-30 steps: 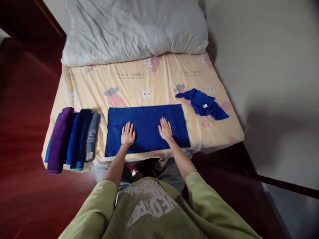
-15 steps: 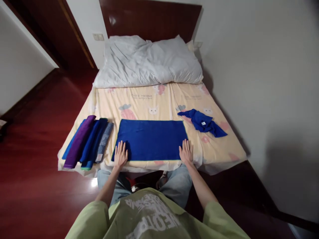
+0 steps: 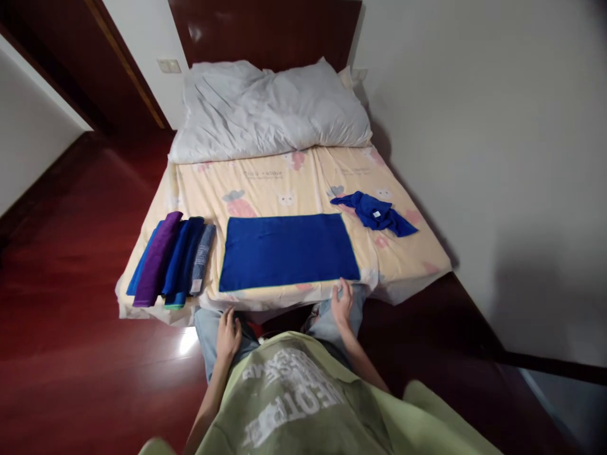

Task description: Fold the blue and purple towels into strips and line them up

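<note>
A blue cloth (image 3: 289, 251) with a thin green edge lies flat and spread out on the bed. My left hand (image 3: 229, 333) is off the cloth, below its near left corner and over my thigh, holding nothing, its fingers loosely apart. Just below the cloth's near right corner is my right hand (image 3: 342, 303), fingers slightly bent and apart, with nothing in it. To the left lie rolled or folded cloths side by side: a purple one (image 3: 158, 260), blue ones (image 3: 175, 259) and a grey-blue one (image 3: 203, 259). A crumpled blue cloth (image 3: 377, 213) with a white tag lies at the right.
The bed (image 3: 265, 182) has a pale yellow patterned sheet. A white quilt (image 3: 270, 114) is bunched at its far end before a dark headboard (image 3: 265, 31). A wall (image 3: 474, 158) stands on the right, and the reddish floor (image 3: 71, 265) shows on the left.
Both hands have left the near corners of the spread blue cloth and moved back toward my body. The camera view has shifted and turned slightly.
</note>
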Available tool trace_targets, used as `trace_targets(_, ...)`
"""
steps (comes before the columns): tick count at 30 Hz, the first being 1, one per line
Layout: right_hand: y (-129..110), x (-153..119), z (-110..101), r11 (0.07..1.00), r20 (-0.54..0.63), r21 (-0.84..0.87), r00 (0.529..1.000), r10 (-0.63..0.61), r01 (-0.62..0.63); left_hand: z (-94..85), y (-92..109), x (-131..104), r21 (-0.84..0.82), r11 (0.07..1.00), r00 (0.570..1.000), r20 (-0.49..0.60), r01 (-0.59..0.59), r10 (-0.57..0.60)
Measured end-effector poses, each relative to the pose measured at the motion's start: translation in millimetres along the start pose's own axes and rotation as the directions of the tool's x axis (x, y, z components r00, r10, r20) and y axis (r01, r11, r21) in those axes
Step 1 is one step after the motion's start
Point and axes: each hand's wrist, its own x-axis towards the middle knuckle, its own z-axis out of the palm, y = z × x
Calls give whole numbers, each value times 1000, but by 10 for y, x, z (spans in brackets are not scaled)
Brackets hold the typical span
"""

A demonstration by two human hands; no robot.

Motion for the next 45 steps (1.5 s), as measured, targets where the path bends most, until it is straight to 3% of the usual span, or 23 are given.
trace_targets(2, -26, -584, 170, 939, 56, 271, 978, 202, -210, 10, -99, -280, -26, 1000, 985, 174, 6, -2)
trace_targets(4, -58, -1074, 341, 755, 277, 468, 887, 369, -460, -5, -144, -404, -5, 999, 941, 337, -32, 31)
trace_targets(6, -123, -1336, 453, 586, 475, 561, 807, 350, -584, -33, -134, -392, 49, 996, 918, 394, -74, 49)
trace_targets(8, -235, -1336, 489, 451, 543, 641, 782, 306, -622, -60, -98, -323, 90, 991, 916, 397, -96, 52)
trace_targets(11, -476, -1047, 473, 253, 576, 716, 756, 311, -650, -81, -62, -261, 104, 988, 910, 410, -118, 66)
trace_targets(14, -735, -782, 501, 70, 665, 699, 683, 302, -712, -78, -69, -291, 99, 987, 910, 407, -124, 74)
trace_targets(18, -989, -714, 656, -106, 763, 621, 569, 307, -776, -58, -96, -345, 98, 990, 919, 389, -103, 57)
trace_targets(23, -1113, -746, 801, -216, 771, 620, 535, 346, -754, -39, -127, -338, 81, 990, 921, 382, -112, 73)
trace_targets(32, -1164, -659, 917, -253, 746, 652, 547, 380, -715, -18, -140, -323, 60, 990, 922, 375, -124, 93)
trace_targets(36, -1251, -548, 1019, -324, 740, 663, 524, 422, -674, -10, -150, -333, 75, 990, 922, 376, -123, 87)
trace_targets(40, -1299, -464, 1063, -431, 775, 631, 503, 383, -645, -4, -154, -333, 79, 988, 925, 370, -129, 91)
trace_targets(45, -1268, -483, 1065, -492, 789, 613, 510, 343, -617, -13, -128, -315, 92, 988, 920, 383, -127, 82)
